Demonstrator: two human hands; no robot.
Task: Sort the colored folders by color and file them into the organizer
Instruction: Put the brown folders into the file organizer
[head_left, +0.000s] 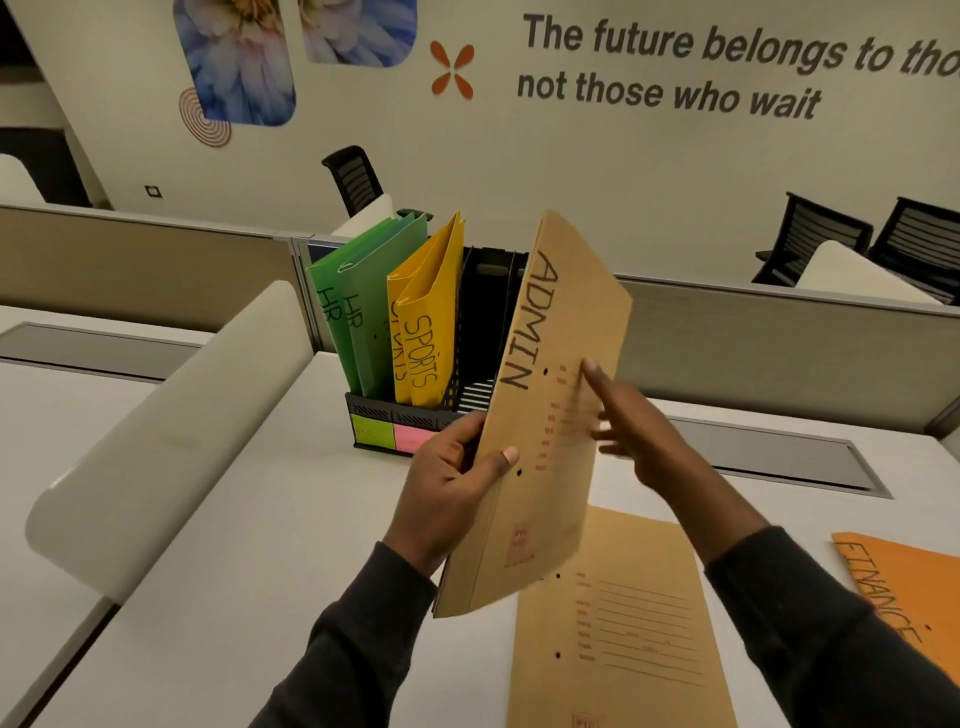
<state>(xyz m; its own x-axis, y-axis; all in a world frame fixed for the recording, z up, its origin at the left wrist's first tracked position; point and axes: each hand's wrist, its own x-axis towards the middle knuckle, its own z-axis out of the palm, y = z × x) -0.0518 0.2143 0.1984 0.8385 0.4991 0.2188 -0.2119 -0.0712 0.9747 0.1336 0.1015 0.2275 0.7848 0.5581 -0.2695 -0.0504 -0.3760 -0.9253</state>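
— Where is the brown kraft-paper folder marked ADMIN (550, 364)?
— Off the white counter (260, 519), tilted upright just in front of the black plastic desk organizer (379, 410). The left grip (447, 483) pinches its lower spine edge, thumb on the front cover, fingers behind.
— And the right grip (639, 431)?
— Spread, fingers straight, index tip against the front cover. It is blurred.
— What is filed?
— Two green plastic folders marked HR (374, 291) in the leftmost slot, and two yellow card folders marked SPORTS (431, 312) in the next.
— And lying on the counter?
— A second brown folder (623, 623) lies flat below the held one. An orange folder marked FINANCE (914, 587) lies at the right edge, apart from it.
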